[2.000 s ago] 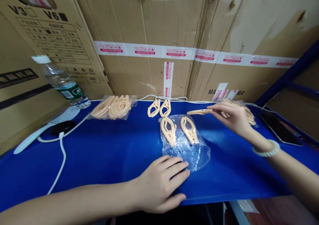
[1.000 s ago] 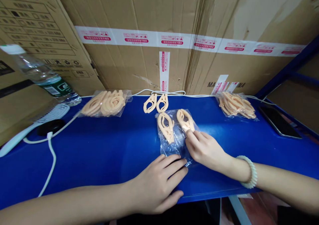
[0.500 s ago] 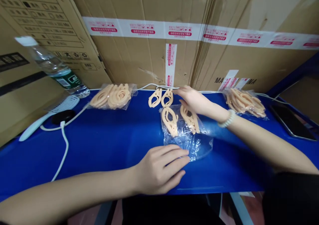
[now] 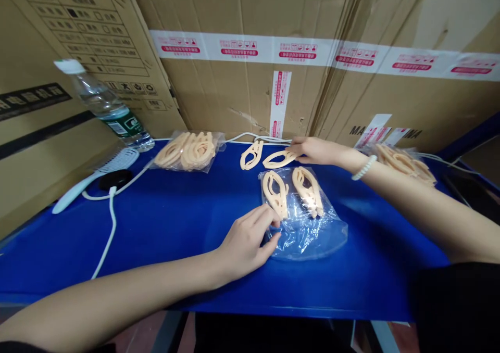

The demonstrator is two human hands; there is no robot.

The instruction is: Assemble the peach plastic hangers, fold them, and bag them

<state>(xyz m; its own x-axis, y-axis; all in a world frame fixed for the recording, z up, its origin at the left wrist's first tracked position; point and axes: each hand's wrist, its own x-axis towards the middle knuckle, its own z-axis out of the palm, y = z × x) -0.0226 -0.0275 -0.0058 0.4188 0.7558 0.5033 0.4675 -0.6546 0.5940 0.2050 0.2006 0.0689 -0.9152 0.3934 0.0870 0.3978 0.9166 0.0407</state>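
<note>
A clear plastic bag (image 4: 312, 238) lies flat on the blue table, with two peach folded hangers in it, a left one (image 4: 274, 189) and a right one (image 4: 308, 189). My left hand (image 4: 250, 241) rests at the bag's left edge, thumb and fingers apart. Behind the bag, my right hand (image 4: 312, 150) pinches the right end of a loose peach hanger (image 4: 278, 159), which lies tilted sideways. Just left of it is another loose hanger (image 4: 251, 155), touched by neither hand.
Filled bags of hangers lie at the back left (image 4: 189, 151) and back right (image 4: 406, 163), the latter partly behind my right arm. A water bottle (image 4: 117, 116), a brush (image 4: 84, 184), and a black disc (image 4: 115, 179) with a white cable stand left. Cardboard boxes (image 4: 234, 92) line the back.
My right hand has taken hold of the right loose hanger, which has turned sideways. My left hand has moved up to the bag's left edge, and its fingers are more bent. The view has shifted slightly.
</note>
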